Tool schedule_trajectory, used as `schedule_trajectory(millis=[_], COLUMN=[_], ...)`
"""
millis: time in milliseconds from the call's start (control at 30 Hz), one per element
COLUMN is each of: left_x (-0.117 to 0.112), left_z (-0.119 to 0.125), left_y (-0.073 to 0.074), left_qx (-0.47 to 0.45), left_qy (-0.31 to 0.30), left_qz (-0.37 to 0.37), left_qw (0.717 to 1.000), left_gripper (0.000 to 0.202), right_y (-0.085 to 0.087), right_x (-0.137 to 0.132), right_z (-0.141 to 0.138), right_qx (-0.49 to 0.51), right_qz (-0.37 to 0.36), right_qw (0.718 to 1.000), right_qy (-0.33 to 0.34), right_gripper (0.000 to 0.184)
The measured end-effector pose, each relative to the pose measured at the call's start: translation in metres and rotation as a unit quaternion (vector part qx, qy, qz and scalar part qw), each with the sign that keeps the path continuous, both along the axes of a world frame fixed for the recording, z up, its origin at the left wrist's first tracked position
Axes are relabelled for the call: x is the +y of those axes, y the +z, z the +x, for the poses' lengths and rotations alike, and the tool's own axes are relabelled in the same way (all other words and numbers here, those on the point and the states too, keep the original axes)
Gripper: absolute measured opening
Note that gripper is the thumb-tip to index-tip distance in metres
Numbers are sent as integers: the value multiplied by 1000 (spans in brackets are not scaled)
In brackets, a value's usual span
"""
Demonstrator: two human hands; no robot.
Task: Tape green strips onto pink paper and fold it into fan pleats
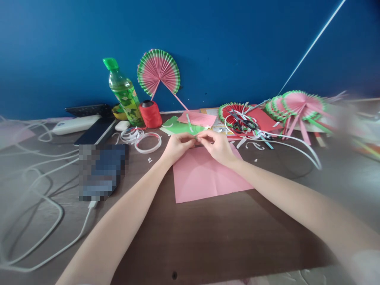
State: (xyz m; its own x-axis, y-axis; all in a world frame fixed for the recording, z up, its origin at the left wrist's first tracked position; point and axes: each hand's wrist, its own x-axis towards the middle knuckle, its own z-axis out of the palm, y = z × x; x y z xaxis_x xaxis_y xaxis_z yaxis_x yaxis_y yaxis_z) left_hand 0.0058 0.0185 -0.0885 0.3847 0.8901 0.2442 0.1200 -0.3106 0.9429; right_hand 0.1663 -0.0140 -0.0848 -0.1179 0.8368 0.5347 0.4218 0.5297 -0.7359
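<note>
A sheet of pink paper [208, 174] with faint creases lies on the brown table under my hands. Over its far edge, my left hand [179, 147] and my right hand [216, 147] meet fingertip to fingertip. Both are closed in a pinch, and what they hold, if anything, is too small and hidden to name. Just beyond them are green paper [175, 126] and a pleated pink paper piece [200, 118]. Rolls of white tape [148, 149] lie to the left of my left hand.
A green-capped bottle [126, 95], red spool [151, 114] and pink-green paper fan [158, 71] stand by the blue wall. More paper fans [303, 103] and a tangled white cable [308, 148] are at right. At left are a pixelated device [102, 172] and loose cables [61, 209].
</note>
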Motion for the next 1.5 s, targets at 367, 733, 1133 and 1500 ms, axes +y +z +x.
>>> schedule_trajectory(millis=[367, 733, 1133, 1500], left_x=[-4, -5, -7, -8], left_z=[1, 3, 1, 1], left_y=[4, 5, 7, 9], left_qx=[14, 16, 57, 63], left_qy=[0, 2, 17, 22], left_qz=[20, 16, 47, 33], left_qw=[1000, 1000, 997, 997], left_gripper=[13, 13, 13, 18], right_y=[-2, -1, -4, -2], right_x=[2, 2, 1, 1], right_z=[-1, 0, -2, 0], right_qx=[-13, -11, -43, -29], right_qz=[20, 11, 66, 38], right_qw=[1000, 1000, 997, 999], right_qy=[4, 10, 1, -4], right_gripper=[10, 10, 7, 10])
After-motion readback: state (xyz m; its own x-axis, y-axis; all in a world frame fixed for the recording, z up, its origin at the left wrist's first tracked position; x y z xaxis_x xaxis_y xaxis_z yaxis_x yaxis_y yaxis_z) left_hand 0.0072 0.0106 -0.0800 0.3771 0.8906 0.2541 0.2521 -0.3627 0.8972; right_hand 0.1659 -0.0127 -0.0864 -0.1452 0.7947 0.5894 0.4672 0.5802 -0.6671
